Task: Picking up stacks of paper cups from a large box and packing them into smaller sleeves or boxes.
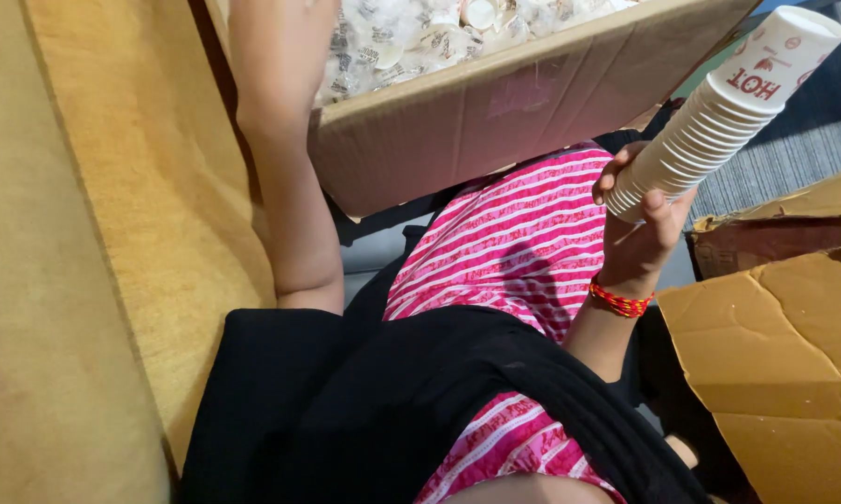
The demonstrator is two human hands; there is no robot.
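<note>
Mostly paper and cardboard being shown here, all matt.

A stack of paper cups (719, 117), smooth and matt, is being gripped. Rough, creased brown cardboard is being seen on the box (523, 117) and torn flaps (784, 364); crinkly glossy plastic wrap (392, 37) is being kept inside. Striped cloth (523, 243) is looking soft.

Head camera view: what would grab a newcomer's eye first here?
Probably the tall stack of white paper cups at upper right, gripped near its lower end by the right hand, which wears a red thread bracelet. Next, the open cardboard box at top centre, full of loose cups; the left arm reaches into it, its hand hidden. Pink striped fabric fills the middle.
</note>
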